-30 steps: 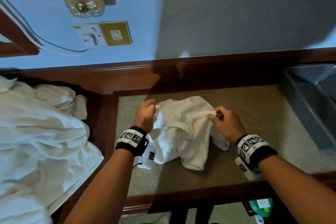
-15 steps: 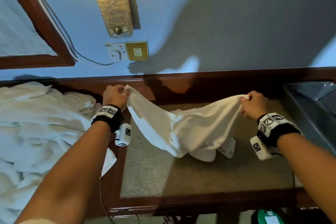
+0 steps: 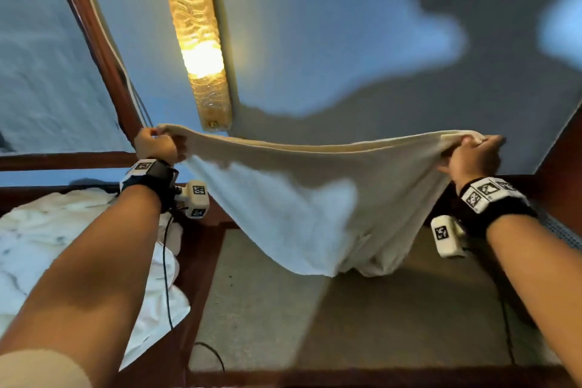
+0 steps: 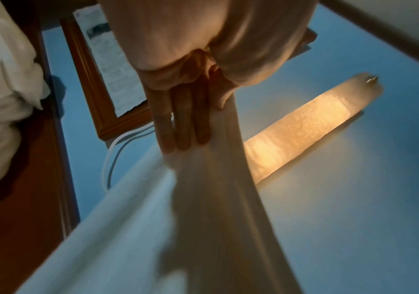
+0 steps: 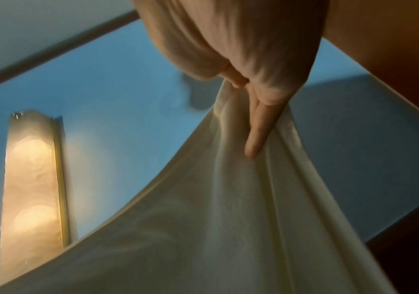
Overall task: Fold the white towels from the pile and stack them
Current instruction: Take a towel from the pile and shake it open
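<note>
Below my hands I see a beige, felt-like worktop (image 3: 267, 309) framed in dark wood, a blue wall (image 3: 315, 41) behind with a glowing ribbed wall lamp (image 3: 198, 41). Left of my left hand (image 3: 156, 146) lies the rumpled pile (image 3: 47, 246) of white cloth. Between my raised, spread hands hangs a soft white towel (image 3: 299, 205), sagging. My left hand pinches one top corner; my right hand (image 3: 472, 159) grips the other.
</note>
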### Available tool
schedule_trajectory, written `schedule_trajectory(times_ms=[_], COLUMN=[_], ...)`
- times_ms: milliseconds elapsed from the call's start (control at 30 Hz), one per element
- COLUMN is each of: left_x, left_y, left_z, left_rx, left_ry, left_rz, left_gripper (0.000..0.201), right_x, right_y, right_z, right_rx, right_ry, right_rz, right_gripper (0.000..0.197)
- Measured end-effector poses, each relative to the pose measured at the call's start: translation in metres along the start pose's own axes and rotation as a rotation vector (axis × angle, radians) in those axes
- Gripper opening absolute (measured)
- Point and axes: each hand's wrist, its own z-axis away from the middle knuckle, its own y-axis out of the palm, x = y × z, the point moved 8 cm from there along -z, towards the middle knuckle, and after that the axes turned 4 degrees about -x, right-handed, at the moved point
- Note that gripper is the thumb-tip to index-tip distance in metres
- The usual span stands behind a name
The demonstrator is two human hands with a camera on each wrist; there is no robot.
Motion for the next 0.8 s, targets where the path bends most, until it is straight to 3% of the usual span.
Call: schedule_trajectory(times_ms=[100,267,500,667,800], left_x=[-0.045,-0.068,-0.095,-0.137,-0.14], left_y=[-0.05,-0.121,-0.207,-0.222,-0.176], left_z=[0.049,0.108,0.142,0.125,0.115], left_rx=[-0.092,-0.202,-0.286,-0.315,-0.25], left_ry=[0.075,0.145,0.196,0.288,0.299], left_rz=[0.008,0.018,0.058,0.066,-0.039], left_gripper=[0.037,0.037,0.036,0.036,0.032], right_x=[0.031,0.046,0.078,0.118,0.098], right_y=[-0.052,-0.109,-0.162,-0.169,-0.13], right_z=[0.001,0.02,0.048,0.038,0.02], right_rx=[-0.077,-0.111,-0.195,-0.226,-0.213], right_ry=[-0.079,-0.129,-0.185,-0.2,-0.148], right_rz=[-0.028,-0.193,-0.386,-0.376,-0.304], right_gripper=[0.037,0.049,0.045,0.05,0.057])
